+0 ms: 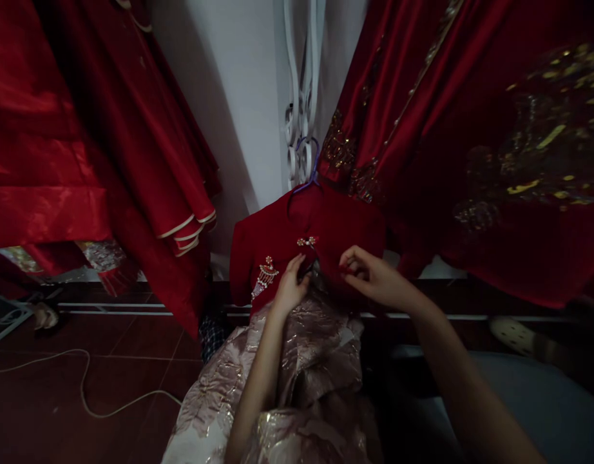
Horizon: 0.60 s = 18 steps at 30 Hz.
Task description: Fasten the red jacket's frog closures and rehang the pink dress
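A dark red jacket (277,238) hangs on a purple hanger (310,174) from a white scrolled metal rack. It has a beaded tassel ornament (265,276) on the chest and a jewelled clasp (306,242) near the collar. My left hand (291,283) pinches the jacket's front edge just below the clasp, fingers closed on the cloth. My right hand (369,274) grips the opposite red edge with curled fingers. A pink and gold brocade garment (297,380) lies under my forearms.
Red satin garments (84,129) hang at the left, and red robes with gold embroidery (495,142) at the right. A white cable (84,386) trails over the dark red tiled floor. A foot (44,316) shows at the left edge.
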Tool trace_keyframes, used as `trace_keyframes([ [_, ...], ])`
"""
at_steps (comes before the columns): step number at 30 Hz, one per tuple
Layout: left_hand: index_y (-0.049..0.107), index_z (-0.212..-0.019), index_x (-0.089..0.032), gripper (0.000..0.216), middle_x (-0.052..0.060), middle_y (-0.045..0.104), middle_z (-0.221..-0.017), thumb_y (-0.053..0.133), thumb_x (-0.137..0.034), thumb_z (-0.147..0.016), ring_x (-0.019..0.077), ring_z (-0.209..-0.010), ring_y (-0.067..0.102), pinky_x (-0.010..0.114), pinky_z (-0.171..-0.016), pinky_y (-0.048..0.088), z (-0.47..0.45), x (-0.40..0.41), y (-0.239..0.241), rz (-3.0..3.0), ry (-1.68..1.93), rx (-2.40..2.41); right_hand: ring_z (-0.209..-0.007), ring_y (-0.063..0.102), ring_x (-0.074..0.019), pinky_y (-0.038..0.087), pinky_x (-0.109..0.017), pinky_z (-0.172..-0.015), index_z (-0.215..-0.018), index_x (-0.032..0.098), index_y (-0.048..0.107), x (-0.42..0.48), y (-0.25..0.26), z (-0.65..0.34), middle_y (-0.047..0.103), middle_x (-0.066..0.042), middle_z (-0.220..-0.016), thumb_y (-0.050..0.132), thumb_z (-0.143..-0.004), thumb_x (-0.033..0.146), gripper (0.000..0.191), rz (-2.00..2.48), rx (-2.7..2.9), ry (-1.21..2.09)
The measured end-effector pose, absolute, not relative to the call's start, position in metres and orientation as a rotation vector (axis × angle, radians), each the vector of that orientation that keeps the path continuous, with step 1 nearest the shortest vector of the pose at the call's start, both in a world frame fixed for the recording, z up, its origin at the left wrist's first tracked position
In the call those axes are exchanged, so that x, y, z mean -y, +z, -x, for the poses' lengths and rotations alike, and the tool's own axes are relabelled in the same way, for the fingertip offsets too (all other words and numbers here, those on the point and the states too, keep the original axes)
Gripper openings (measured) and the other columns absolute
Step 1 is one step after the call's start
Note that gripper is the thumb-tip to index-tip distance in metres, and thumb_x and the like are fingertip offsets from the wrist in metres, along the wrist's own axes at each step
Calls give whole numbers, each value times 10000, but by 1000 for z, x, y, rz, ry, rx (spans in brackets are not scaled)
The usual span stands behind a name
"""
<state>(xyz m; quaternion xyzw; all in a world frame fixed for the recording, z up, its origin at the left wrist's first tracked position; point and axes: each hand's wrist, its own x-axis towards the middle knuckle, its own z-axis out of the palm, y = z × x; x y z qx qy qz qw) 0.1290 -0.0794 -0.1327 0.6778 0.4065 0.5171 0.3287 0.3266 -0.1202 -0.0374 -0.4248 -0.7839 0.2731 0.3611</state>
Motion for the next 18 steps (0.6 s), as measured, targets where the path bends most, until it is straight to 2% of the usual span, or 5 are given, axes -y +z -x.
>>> trace_keyframes([
  [3,630,-967,-142,249,95,661,-954,518,-255,-775,148,-808,628,289,-752,497,-96,82,-119,-1573,1400,-1130,-684,502,-92,431,-193,-580,-939,206,451,122,-40,-318,512,-10,-825,576,-759,330,252,1059,1989,822],
  [5,635,-881,-143,195,69,667,-861,533,-253,-757,124,-736,615,246,-684,491,-69,83,-113,-1472,1555,-1267,-706,504,-89,433,-188,-586,-952,212,444,124,-38,-314,498,-6,-837,591,-757,334,273,998,1982,956],
  [8,608,-823,-142,128,51,652,-821,560,-197,-717,111,-740,604,231,-698,480,-39,84,-114,-1446,1613,-1356,-697,485,-79,421,-176,-567,-903,208,440,127,-34,-311,467,10,-800,647,-719,320,299,919,1964,1124],
  [14,573,-842,-131,163,65,651,-835,568,-144,-680,119,-747,621,253,-697,491,-35,88,-119,-1411,1370,-1076,-655,492,-60,426,-165,-540,-871,200,429,124,-45,-296,476,37,-760,747,-600,261,423,814,1887,1432],
  [18,607,-851,-117,206,80,672,-826,578,-124,-647,130,-744,631,280,-739,497,-43,89,-115,-1367,1399,-1054,-636,534,-87,474,-215,-560,-864,188,464,106,-61,-261,534,25,-741,748,-583,298,415,883,1792,1289],
])
